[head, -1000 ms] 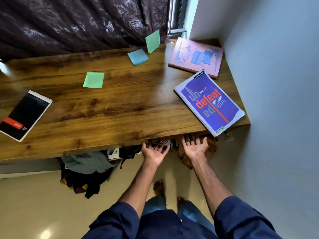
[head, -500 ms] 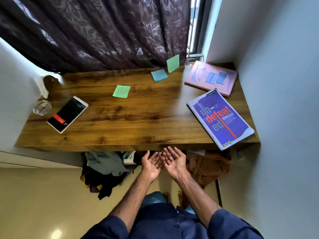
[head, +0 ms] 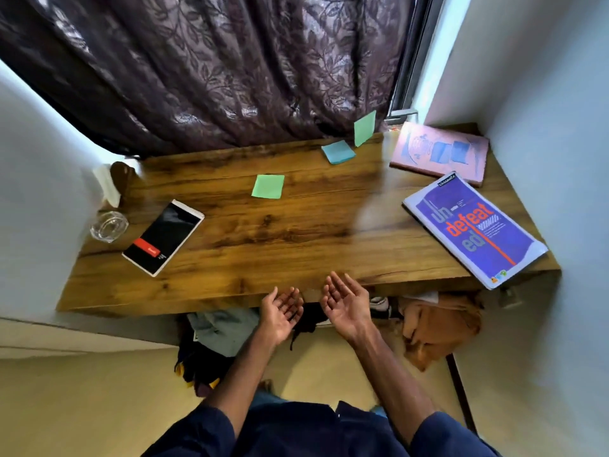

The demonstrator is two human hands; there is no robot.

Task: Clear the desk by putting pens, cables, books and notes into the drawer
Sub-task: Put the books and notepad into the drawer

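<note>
Both hands, left hand (head: pixel 280 311) and right hand (head: pixel 346 303), palms up, fingers spread, empty, under bench (head: pixel 263 252) edge, likely seeking drawer.

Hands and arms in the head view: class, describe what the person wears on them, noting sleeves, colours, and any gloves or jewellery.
The left sleeve and right sleeve are dark navy blue cloth, plain with no visible print, and end near the elbow. Below them nothing is worn. The left hand and right hand are bare: no gloves, and no ring, watch or bracelet shows.
</note>
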